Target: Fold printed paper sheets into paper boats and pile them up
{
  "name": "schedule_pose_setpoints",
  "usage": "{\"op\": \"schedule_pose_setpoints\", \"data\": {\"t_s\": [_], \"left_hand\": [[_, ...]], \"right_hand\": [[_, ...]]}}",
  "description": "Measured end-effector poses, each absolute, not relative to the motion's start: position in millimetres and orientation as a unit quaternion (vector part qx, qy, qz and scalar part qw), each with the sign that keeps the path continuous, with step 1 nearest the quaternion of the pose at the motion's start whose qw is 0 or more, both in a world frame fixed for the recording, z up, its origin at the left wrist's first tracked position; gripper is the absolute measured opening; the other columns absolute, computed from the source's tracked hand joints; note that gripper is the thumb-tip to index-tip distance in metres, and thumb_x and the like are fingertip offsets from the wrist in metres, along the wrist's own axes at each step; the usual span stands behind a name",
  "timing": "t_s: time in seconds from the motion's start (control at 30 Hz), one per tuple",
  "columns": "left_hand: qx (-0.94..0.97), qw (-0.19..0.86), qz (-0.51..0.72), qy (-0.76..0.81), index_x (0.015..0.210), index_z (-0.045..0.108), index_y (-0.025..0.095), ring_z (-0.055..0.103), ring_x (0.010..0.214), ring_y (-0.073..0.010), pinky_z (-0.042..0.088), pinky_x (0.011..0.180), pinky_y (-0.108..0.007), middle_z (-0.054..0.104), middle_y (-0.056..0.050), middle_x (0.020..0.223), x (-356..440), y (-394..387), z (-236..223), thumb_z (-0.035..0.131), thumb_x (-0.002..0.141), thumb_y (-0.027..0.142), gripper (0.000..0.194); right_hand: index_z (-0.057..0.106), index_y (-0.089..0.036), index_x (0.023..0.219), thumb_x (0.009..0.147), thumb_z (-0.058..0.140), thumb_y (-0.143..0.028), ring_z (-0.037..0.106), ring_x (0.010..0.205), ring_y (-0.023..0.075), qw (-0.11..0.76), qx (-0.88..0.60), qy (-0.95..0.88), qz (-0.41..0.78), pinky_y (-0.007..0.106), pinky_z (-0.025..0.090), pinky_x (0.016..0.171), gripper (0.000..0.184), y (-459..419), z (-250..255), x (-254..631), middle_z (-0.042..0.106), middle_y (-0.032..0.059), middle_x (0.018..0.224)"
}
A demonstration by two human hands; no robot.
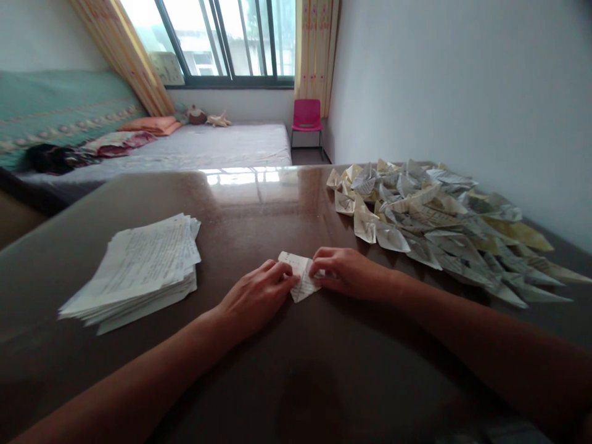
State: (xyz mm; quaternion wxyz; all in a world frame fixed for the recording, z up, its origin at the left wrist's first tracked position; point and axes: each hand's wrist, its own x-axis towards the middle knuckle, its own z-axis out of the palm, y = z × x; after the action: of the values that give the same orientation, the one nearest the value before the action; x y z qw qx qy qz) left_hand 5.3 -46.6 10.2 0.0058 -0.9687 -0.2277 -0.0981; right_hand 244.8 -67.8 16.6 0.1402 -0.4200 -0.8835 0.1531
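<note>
A small folded piece of paper (303, 285) with print on it lies on the dark, glossy table between my two hands. My left hand (263, 287) has its fingers curled onto the paper's left edge, thumb and forefinger close together. On the opposite edge, my right hand (345, 271) pinches the paper with bent fingers. Part of the paper is hidden under the fingertips. To the left rests a stack of written sheets (143, 259), slightly fanned. A large heap of folded paper boats (425, 216), white and yellowish, spreads along the right side.
The brown table (250, 222) reaches towards a bed (240, 145) with orange pillows (152, 125) and clothing on it. A pink chair (307, 115) stands beneath the window by the curtain. A white wall (453, 92) borders the table on the right.
</note>
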Motion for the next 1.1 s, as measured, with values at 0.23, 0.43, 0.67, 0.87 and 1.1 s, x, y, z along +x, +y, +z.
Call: {"op": "schedule_pose_setpoints", "data": {"t_s": [0.23, 0.43, 0.67, 0.87, 1.1], "left_hand": [[-0.962, -0.060, -0.132, -0.230, 0.115, 0.060, 0.021, 0.053, 0.104, -0.0214, 0.051, 0.091, -0.039, 0.058, -0.007, 0.117, 7.7, -53.9, 10.8, 0.049, 0.091, 0.023, 0.026], [-0.961, -0.070, -0.138, -0.228, 0.116, 0.061, 0.022, 0.054, 0.109, -0.0200, 0.051, 0.094, -0.037, 0.057, -0.006, 0.123, 7.2, -50.9, 5.6, 0.048, 0.092, 0.020, 0.027], [-0.969, -0.079, -0.157, -0.173, 0.118, 0.059, 0.019, 0.052, 0.118, -0.0175, 0.048, 0.099, -0.033, 0.053, -0.009, 0.129, 7.8, -49.4, -1.0, 0.041, 0.096, 0.016, 0.029], [-0.968, -0.078, -0.158, -0.176, 0.114, 0.061, 0.020, 0.054, 0.113, -0.0178, 0.050, 0.096, -0.034, 0.057, -0.008, 0.125, 8.7, -48.7, -0.8, 0.042, 0.095, 0.018, 0.026], [-0.948, -0.133, -0.185, -0.224, 0.122, 0.059, 0.023, 0.057, 0.109, -0.0184, 0.050, 0.094, -0.036, 0.060, -0.007, 0.121, 8.9, -46.0, -0.8, 0.050, 0.093, 0.024, 0.030]], "right_hand": [[0.068, -0.018, 0.094, 0.082, 0.064, -0.019, 0.059, 0.077, 0.0128, 0.150, -0.434, -0.865, 0.204, 0.023, 0.042, 0.070, 0.013, -81.9, 18.9, 234.5, 0.062, 0.0043, 0.096], [0.069, -0.019, 0.093, 0.084, 0.062, -0.019, 0.058, 0.069, 0.0106, 0.174, -0.450, -0.854, 0.193, 0.023, 0.043, 0.067, 0.011, -70.6, 15.1, 240.7, 0.063, 0.0029, 0.091], [0.051, -0.016, 0.129, 0.085, 0.063, -0.029, 0.052, 0.110, 0.0222, 0.267, -0.450, -0.844, 0.119, 0.040, 0.042, 0.095, 0.047, -49.7, 2.6, 249.7, 0.062, 0.0106, 0.116], [0.067, -0.017, 0.099, 0.082, 0.067, -0.025, 0.057, 0.092, 0.0181, 0.221, -0.450, -0.849, 0.167, 0.031, 0.044, 0.082, 0.019, -49.4, 0.3, 249.9, 0.068, 0.0059, 0.091], [0.068, -0.016, 0.082, 0.082, 0.065, -0.024, 0.057, 0.078, 0.0135, 0.255, -0.459, -0.821, 0.224, 0.024, 0.042, 0.071, 0.008, -51.8, 0.9, 247.7, 0.066, 0.0020, 0.081]]}}
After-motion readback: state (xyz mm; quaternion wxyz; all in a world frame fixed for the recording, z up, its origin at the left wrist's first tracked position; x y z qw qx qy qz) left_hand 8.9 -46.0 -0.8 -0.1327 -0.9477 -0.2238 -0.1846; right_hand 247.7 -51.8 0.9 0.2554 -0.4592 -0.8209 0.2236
